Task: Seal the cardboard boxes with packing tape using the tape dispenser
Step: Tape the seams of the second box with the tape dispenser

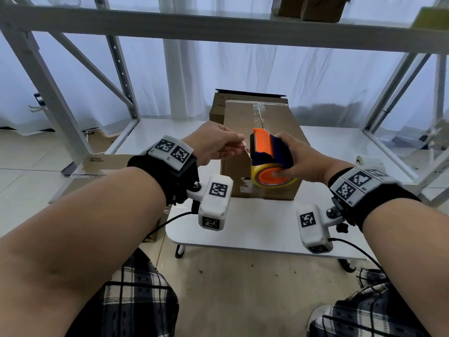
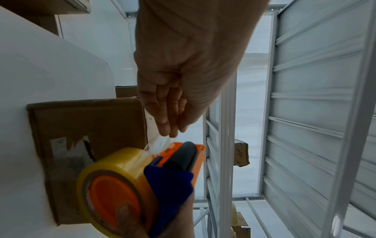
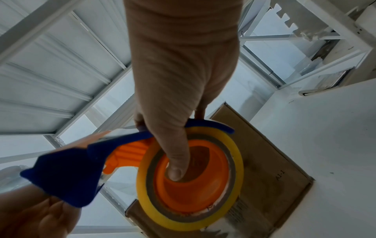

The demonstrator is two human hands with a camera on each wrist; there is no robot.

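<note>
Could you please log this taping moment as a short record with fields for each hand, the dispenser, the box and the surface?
left hand: pinches the loose tape end pulled from the roll
right hand: grips the tape dispenser, thumb in the roll's orange hub
tape dispenser: blue and orange, yellowish roll, held above the box
cardboard box: flaps closed, tape along the top seam
white table: box stands on it

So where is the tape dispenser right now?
In the head view, the orange-and-blue plastic tape dispenser is centre-right, gripped by the right hand above the brown cardboard box.
</note>
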